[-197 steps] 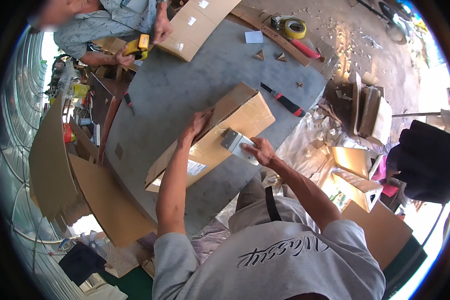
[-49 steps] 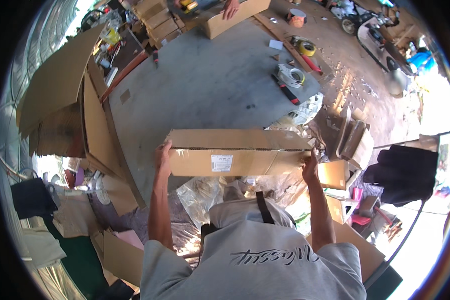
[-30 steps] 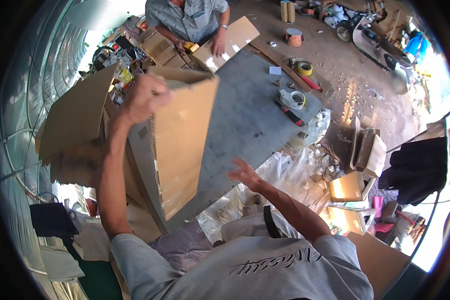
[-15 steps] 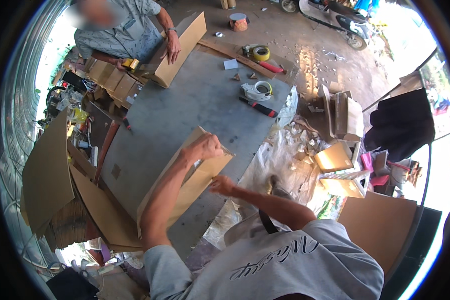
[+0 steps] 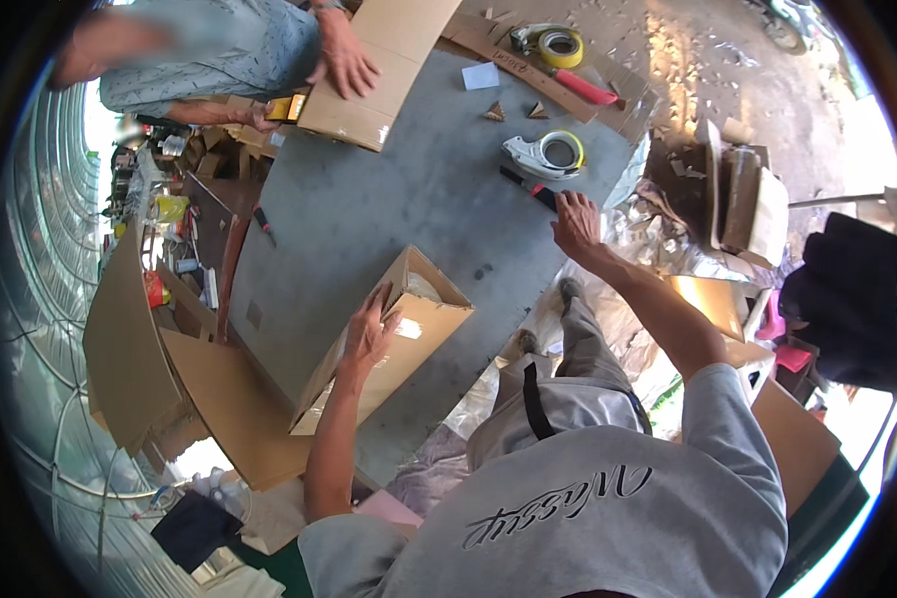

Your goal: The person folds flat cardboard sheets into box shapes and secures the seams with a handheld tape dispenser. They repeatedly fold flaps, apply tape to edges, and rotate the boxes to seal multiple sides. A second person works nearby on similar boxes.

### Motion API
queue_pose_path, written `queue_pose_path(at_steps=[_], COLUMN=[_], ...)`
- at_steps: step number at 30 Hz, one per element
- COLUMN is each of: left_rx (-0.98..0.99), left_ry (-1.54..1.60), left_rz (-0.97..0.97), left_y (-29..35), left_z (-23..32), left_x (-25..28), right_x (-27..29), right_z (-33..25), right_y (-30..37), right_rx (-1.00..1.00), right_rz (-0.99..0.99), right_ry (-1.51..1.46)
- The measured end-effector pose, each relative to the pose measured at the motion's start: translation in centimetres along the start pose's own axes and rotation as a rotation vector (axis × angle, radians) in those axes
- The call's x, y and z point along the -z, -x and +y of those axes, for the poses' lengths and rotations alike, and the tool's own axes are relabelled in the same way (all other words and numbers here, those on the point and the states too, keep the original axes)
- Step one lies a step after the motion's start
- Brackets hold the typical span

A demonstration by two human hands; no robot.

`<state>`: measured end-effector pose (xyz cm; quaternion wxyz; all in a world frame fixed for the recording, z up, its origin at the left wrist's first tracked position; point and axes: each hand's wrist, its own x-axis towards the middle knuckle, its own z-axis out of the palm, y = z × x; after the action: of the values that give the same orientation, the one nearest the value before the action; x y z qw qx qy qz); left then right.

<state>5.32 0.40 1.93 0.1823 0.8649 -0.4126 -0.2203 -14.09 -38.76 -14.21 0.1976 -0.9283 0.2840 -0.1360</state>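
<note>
A long cardboard box (image 5: pixel 409 361) lies slantwise on the grey table (image 5: pixel 359 204), its far right end uncovered and something pale and clear inside. My left hand (image 5: pixel 369 331) holds the box near that end, fingers over its upper edge and thumb on the near side. At the table's right edge, my right hand (image 5: pixel 576 224) has its fingers closed on one end of a red and black utility knife (image 5: pixel 526 183); the rest of the knife shows beyond the fingers. Just above it sits a white tape dispenser (image 5: pixel 528 156) with a yellow-edged roll.
Across the table a co-worker's hand (image 5: pixel 347 65) presses on another cardboard box (image 5: pixel 394 60). A yellow tape roll (image 5: pixel 575 38), a red-handled tool (image 5: pixel 586 88) and a white card (image 5: pixel 480 76) lie at the far side. Large cardboard sheets (image 5: pixel 224 399) lean at the left.
My right hand has left the box end and reached right to the utility knife. My left hand has shifted back from the box's end to its side. The view has shifted too.
</note>
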Motion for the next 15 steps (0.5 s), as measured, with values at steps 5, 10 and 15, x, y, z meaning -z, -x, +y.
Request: queue_pose_path(at_steps=[5,10,15], left_rx=[0.079,0.168,0.178], left_ry=[0.032,0.042,0.014], left_rz=[0.042,0.093,0.124], left_y=[-0.6,0.2,0.1], left_z=[1.4,2.7,4.1], left_x=[-1.0,-3.0,-4.9], right_x=[-2.8,-3.4,2.2], right_z=[-0.2,-2.6,-7.8], right_y=[-2.1,-0.8,2.3], right_rx=[-0.013,-0.188,-0.276], right_rz=[-0.102,-0.3,-0.479], right_ry=[-0.01,-0.3,-0.626])
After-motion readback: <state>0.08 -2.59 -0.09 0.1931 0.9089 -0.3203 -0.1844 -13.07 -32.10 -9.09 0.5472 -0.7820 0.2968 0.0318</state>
